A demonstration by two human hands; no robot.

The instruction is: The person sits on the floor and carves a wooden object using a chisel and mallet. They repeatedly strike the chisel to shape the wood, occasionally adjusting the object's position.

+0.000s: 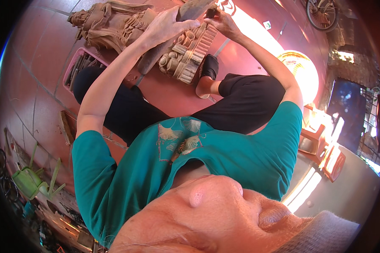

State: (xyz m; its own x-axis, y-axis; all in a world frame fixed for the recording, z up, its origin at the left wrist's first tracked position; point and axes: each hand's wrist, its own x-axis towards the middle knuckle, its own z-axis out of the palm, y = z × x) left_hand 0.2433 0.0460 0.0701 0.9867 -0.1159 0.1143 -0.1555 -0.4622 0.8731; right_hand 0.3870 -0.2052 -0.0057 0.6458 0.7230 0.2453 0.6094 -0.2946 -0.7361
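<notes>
A carved wooden statue lies on its side on the floor, its carved, ribbed base toward the right. A long grey-brown wooden beam crosses in front of it at a slant. My left hand is closed around the beam, thumb laid across it; its fingertips are partly hidden. To the right, my right hand pinches a small dark block at the top edge of the ribbed base. What exactly the block is cannot be made out.
A pink basket of carving tools stands by my left knee. My foot in a dark covering rests beside the base. A small green chair is at the left, a round pale stool or basket at the right. A bicycle wheel shows far right.
</notes>
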